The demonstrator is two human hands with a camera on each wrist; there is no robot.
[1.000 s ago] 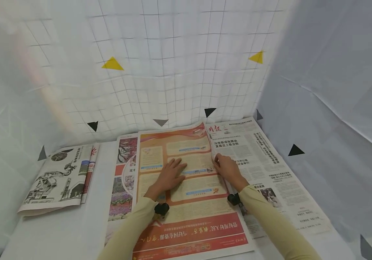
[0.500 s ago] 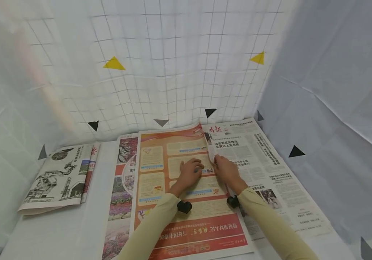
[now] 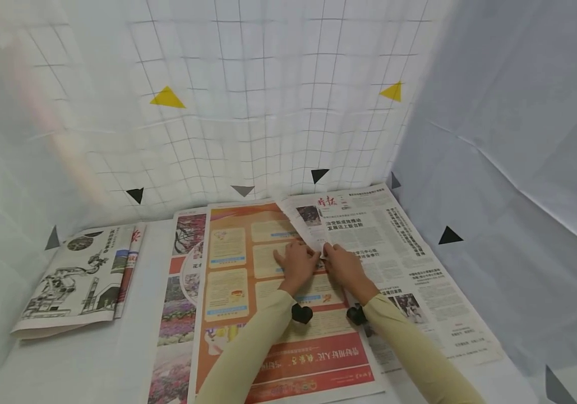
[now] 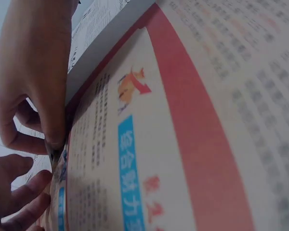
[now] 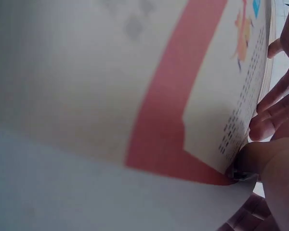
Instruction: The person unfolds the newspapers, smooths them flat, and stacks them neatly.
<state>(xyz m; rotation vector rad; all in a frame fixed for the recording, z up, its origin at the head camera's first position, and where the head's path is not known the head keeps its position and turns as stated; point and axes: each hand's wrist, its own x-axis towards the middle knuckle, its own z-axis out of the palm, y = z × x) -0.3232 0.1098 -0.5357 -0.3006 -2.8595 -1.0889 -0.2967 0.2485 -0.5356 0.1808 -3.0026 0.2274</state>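
- Both forearms slant in from the near side and converge, the left hand (image 3: 297, 264) just beside the right hand (image 3: 347, 270), fingertips almost meeting.
- The right hand pinches the right edge of the orange sheet (image 3: 313, 338) between thumb and fingers.
- The left hand's fingers are parted and loosely bent, gripping nothing; how firmly they press on the sheet, I cannot tell.
- The orange sheet lies on the table (image 3: 86, 362) under both hands, most of it toward the person and to the left of them.
- Beyond the fingertips, the sheet's far right edge is turned over in a narrow strip (image 3: 302, 224), showing a pale printed underside.
- To the sheet's left a flower page (image 3: 179, 314) sticks out from beneath it; along its right side lies a white newspaper (image 3: 437, 300).
- A folded paper (image 3: 73, 275) sits well apart, at far left, seen only from the head.
- The right wrist view shows the right thumb (image 5: 253, 159) at the corner of a red band; the head view hides this.
- The left wrist view shows a gap between the right hand's bent fingers.
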